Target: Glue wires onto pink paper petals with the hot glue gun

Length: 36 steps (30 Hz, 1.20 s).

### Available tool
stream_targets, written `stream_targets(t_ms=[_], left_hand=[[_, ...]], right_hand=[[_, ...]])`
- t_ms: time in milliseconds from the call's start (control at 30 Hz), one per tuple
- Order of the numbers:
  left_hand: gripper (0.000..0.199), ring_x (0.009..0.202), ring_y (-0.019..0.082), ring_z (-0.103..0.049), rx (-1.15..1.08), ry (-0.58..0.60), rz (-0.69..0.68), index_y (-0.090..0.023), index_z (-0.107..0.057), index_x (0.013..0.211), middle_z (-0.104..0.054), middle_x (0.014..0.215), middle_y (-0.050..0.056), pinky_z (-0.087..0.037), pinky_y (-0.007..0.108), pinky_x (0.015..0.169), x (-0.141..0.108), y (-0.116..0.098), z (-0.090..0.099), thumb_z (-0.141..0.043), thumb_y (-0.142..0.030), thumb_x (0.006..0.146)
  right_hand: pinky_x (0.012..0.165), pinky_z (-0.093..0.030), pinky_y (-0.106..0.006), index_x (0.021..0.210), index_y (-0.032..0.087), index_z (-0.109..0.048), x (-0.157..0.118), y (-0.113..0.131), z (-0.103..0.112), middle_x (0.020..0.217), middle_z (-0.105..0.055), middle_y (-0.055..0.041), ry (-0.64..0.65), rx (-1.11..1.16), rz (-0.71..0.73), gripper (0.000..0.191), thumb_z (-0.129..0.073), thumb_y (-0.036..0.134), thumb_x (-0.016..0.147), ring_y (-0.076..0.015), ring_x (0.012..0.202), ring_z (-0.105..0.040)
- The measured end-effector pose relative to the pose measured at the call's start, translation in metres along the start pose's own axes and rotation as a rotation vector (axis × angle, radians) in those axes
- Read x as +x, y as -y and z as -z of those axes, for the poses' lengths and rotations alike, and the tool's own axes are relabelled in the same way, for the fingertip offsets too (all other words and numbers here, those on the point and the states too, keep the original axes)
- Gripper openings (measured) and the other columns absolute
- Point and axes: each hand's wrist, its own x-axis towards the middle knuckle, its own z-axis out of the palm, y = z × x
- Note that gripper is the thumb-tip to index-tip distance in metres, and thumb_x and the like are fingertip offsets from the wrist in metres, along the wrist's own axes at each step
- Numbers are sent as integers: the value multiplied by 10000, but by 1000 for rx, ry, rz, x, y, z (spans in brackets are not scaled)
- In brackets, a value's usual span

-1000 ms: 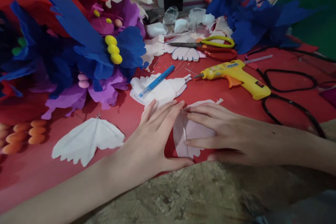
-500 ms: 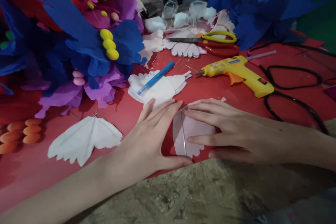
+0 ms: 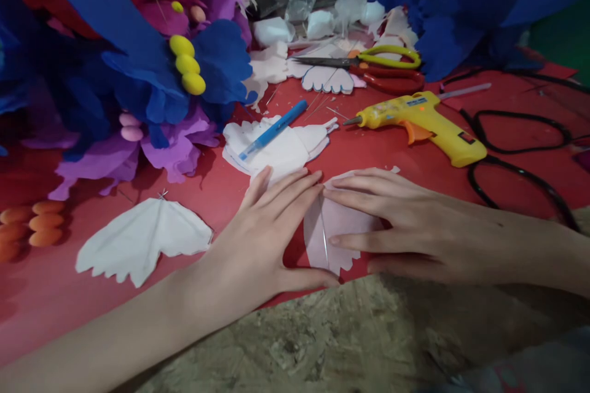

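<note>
A pale pink wing-shaped paper piece [image 3: 341, 230] lies at the front edge of the red sheet, with a thin wire [image 3: 325, 233] running lengthwise over it. My right hand [image 3: 396, 221] rests flat on its right part, fingers spread. My left hand [image 3: 276, 221] lies at its left, fingers stretched, thumb tip by the wire's lower end and fingertips by its upper end. Behind my left fingertips, a blue pen [image 3: 274, 130] lies on stacked white paper cutouts [image 3: 288, 153]. A white butterfly-wing piece [image 3: 142, 238] lies left of my left hand.
A yellow glue gun [image 3: 426, 123] with a black cord lies behind my right hand. Scissors [image 3: 391, 64] sit farther back. Blue, purple and red paper flowers [image 3: 124, 43] crowd the left; more blue ones [image 3: 465, 18] stand at the back right. The red sheet [image 3: 276, 302] ends over a wooden board.
The view has shifted slightly. My left fingertips and right index finger have come closer together over the wire's upper end; otherwise both hands keep their places.
</note>
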Motion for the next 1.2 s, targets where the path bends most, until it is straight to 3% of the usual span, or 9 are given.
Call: stream_targets(t_ms=[133,300,600,833,1200], left_hand=[[862,1290,284,-368,-5,8,-4,-27,-379,1301,-436,1364,195,-160,518,1110,1,0,1,-526,-652,726],[691,1311,241,-341,-10,24,19,-48,-380,1312,-423,1385,155,-143,487,1123,2,-3,2,-452,-548,842],[800,1301,270,-355,-11,37,41,-81,-360,1317,-426,1381,162,-123,486,1129,1,-2,2,-568,-591,737],[921,1315,255,-331,-57,30,94,-90,-222,1350,-397,1397,172,-126,462,1131,4,-3,1,-632,-582,689],[896,1310,255,-341,-17,-2,64,-84,-252,1333,-411,1387,175,-131,465,1127,1,-2,0,-604,-610,699]], right_hand=[[964,-350,-573,1141,265,-599,0,-1,0,1310,-451,-153,4,-3,-3,314,-398,321,907,-308,1278,-334],[955,-357,-575,1176,278,-573,0,-1,-2,1280,-469,-147,-9,-3,17,328,-391,333,909,-302,1268,-344],[940,-364,-577,1130,261,-604,1,-1,-1,1309,-443,-165,-4,24,-7,307,-410,323,900,-314,1269,-345],[937,-364,-583,1121,254,-609,1,0,1,1310,-439,-168,8,21,-11,305,-406,319,903,-323,1265,-350],[947,-360,-576,1111,250,-611,1,2,1,1300,-456,-150,5,18,-19,315,-384,330,909,-310,1261,-350]])
